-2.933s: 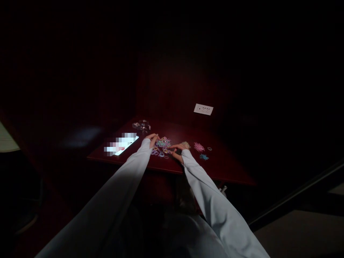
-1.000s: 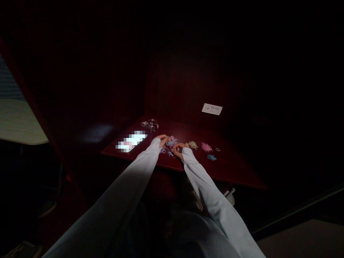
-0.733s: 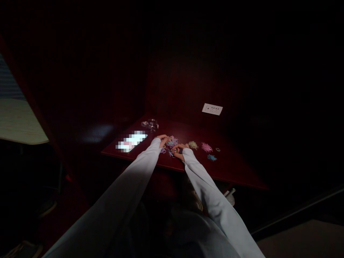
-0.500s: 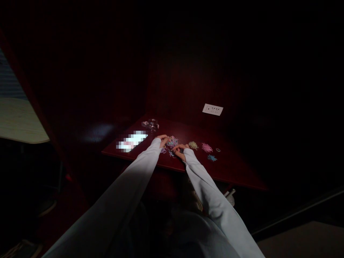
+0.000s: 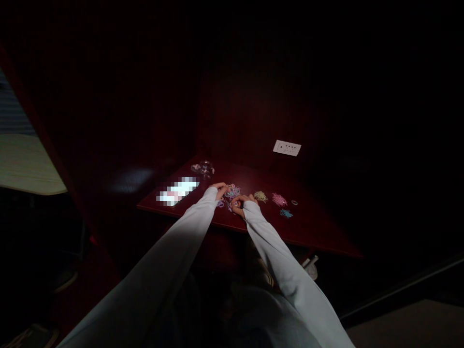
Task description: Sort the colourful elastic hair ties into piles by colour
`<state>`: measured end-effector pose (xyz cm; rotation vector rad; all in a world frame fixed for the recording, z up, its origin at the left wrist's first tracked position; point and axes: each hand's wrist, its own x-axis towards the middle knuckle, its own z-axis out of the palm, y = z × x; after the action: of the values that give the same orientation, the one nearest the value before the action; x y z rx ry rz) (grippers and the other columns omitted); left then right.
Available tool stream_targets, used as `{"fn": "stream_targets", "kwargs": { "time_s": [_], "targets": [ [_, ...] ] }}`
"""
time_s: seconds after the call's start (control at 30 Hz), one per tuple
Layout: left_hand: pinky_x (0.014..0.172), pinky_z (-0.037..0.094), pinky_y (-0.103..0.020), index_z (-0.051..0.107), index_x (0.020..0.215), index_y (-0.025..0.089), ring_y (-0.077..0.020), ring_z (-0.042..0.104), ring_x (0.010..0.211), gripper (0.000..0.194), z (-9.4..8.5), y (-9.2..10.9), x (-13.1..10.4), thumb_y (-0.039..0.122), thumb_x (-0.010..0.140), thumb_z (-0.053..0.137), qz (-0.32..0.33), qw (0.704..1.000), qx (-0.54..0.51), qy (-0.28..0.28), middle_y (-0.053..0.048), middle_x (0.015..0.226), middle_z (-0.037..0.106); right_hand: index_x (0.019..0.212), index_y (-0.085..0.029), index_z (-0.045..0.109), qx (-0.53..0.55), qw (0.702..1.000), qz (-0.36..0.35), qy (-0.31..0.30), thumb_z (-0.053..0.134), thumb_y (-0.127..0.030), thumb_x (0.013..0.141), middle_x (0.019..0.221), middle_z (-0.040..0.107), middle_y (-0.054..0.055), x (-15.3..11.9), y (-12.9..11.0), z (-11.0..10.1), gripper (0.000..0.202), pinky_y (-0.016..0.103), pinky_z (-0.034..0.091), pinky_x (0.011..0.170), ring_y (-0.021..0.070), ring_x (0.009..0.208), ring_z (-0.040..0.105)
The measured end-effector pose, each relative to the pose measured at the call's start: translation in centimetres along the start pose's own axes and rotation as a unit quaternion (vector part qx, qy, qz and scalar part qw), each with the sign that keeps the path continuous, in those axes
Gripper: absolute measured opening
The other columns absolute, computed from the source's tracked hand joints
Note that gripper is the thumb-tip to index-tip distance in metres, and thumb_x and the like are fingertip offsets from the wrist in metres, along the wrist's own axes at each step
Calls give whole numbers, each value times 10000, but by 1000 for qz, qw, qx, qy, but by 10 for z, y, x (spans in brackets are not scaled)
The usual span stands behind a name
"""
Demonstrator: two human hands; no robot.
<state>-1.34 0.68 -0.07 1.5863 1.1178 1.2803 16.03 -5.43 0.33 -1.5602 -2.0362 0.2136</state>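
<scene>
A mixed pile of small coloured bands [image 5: 232, 192] lies on the dark red table [image 5: 232, 224]. My left hand [image 5: 219, 189] touches the pile's left edge, its fingers bent; whether it pinches a band is too small to tell. At the pile's lower right rests my right hand [image 5: 240, 202], fingers curled over some bands, with its grip unclear. Purple bands [image 5: 220, 204] lie just below my left hand. To the right are separate heaps: yellow [image 5: 260, 196], pink [image 5: 279, 199] and blue [image 5: 286, 213]. A single pale green band [image 5: 294, 203] lies beyond the pink heap.
A lit screen, blurred out [image 5: 177, 191], lies on the table's left side. Behind it stands a clear glass jar [image 5: 206, 167]. A white socket plate [image 5: 287, 148] is on the back wall. The table's front edge runs below my hands.
My right hand has shifted slightly left and its fingers have spread a little over the lower part of the pile. My left hand has barely moved.
</scene>
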Motion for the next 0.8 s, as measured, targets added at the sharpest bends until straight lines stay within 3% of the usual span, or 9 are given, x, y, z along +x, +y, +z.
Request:
{"fn": "stream_targets", "kwargs": {
  "time_s": [0.3, 0.5, 0.67, 0.8],
  "targets": [
    [545, 400, -250, 646, 644, 190, -134, 462, 540, 255, 2, 2, 0, 400, 788, 657, -18, 1000, 3, 13, 28, 538, 500, 775, -279, 754, 16, 1000, -18, 14, 705, -357, 869, 761, 628, 24, 3, 2, 5, 132, 410, 362, 956, 246, 938, 520],
    [552, 406, -254, 654, 624, 194, -145, 502, 557, 220, -3, 10, -5, 321, 803, 637, -7, 1000, 20, 12, 15, 556, 548, 751, -286, 750, 45, 999, -11, 18, 716, -353, 846, 715, 596, 5, 5, 4, 5, 121, 404, 402, 972, 233, 912, 541],
    [563, 399, -250, 661, 644, 192, -135, 473, 558, 190, -2, 7, -3, 281, 811, 636, -1, 999, 35, 3, 22, 562, 542, 775, -250, 772, 81, 996, 2, 33, 695, -480, 850, 718, 587, 6, 10, 8, 3, 253, 396, 430, 948, 210, 842, 534],
    [690, 434, -261, 705, 721, 209, -137, 503, 651, 77, 2, 1, -2, 249, 786, 697, 61, 993, 100, 7, 13, 719, 637, 831, -232, 788, 99, 994, 11, 47, 662, -547, 857, 756, 613, 7, 13, 11, 3, 340, 429, 428, 990, 204, 815, 550]
  ]
}}
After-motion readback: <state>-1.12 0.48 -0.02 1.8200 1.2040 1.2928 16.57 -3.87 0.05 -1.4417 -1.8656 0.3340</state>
